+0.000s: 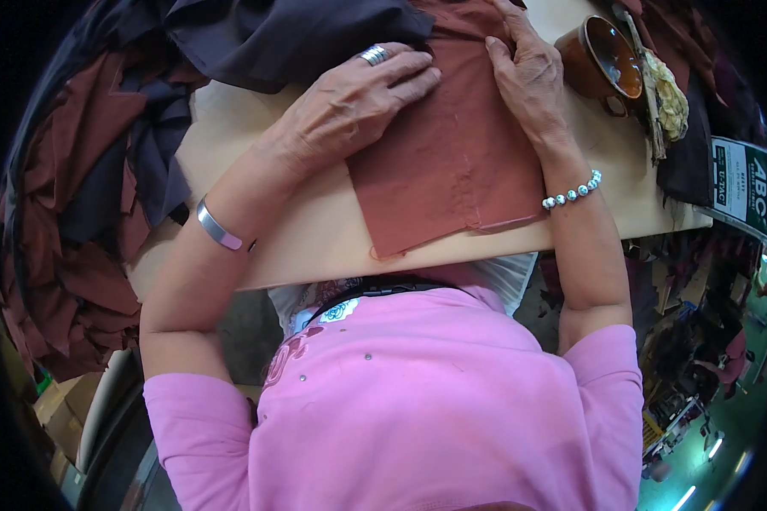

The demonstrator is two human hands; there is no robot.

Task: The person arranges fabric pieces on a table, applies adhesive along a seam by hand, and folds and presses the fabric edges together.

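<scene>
Nearest, a pink shirt (452, 392) faces the near edge of a pale bench (298, 234). Just inside that edge lies the lower end of a rust-brown cloth panel (435, 162), spread mostly flat. A puckered line runs down its right half, ending beside a narrow strip at the lower edge; a loose thread shows at the lower left corner.

Progress, as judged: laying out is done. Whether the puckered line is stitching, and what work remains on the panel, cannot be established; its far end passes out of view.

Position: the panel lies between and partly beneath the hands, its lower end clear of either grip. The left hand (349, 100) rests with fingers extended over its left side, grip relaxed, not clenched. The right hand (528, 81) lies along its right edge, thumb on the cloth; whether that grip pinches anything cannot be told.

Beyond the left hand, dark cloth (290, 38) is bunched. Right of the right hand, near but apart, stands a brown mug (584, 68). Far left, rust and dark cloth pieces (77, 162) hang heaped; whether worked or unworked is not apparent.
</scene>
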